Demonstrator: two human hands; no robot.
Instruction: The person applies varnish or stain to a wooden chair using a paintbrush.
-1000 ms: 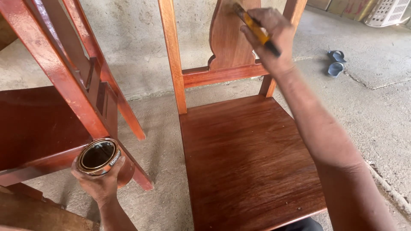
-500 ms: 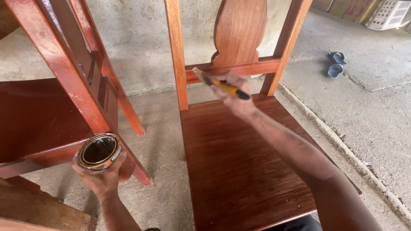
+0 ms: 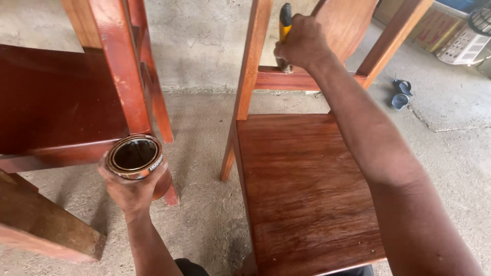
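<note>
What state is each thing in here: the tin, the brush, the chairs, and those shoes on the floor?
Tin: open, no lid, dark liquid inside, held upright in the left hand.
Brush: gripped in the right hand, bristle end down on the back rail.
Near chair: upright, seat glossy reddish-brown.
Left chair: darker red, shiny.
Sandals: lying on the concrete floor, unworn.

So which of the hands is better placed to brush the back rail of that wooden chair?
The right hand: it grips the yellow-and-black-handled brush right at the reddish-brown wooden chair back rail. The left hand is busy holding the open round metal tin lower down.
</note>
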